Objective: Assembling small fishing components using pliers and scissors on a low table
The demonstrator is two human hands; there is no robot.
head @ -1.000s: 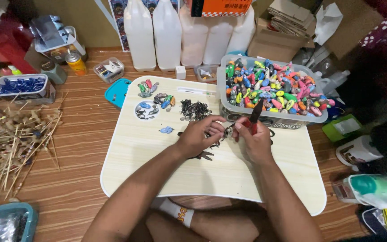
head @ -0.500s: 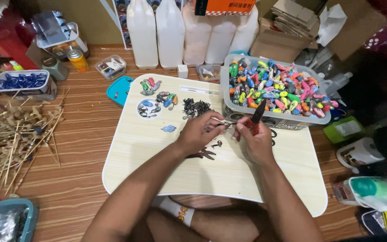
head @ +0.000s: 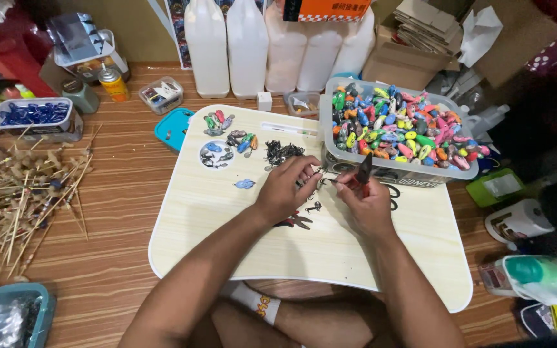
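Pale wooden lap desk (head: pixel 227 225) on floor: left hand (head: pixel 286 187) pinching small metal ring (head: pixel 319 173); right hand (head: pixel 363 201) gripping red-handled pliers (head: pixel 362 173), fingers curled.

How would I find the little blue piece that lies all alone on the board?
Start at the pale wooden lap board on the floor. Left of the left hand, below the round cluster of small pieces, lies one blue piece. It alone has bare board all around it; the others sit in groups.

Head camera looks steeply down, close over the lap table (head: pixel 227 219).
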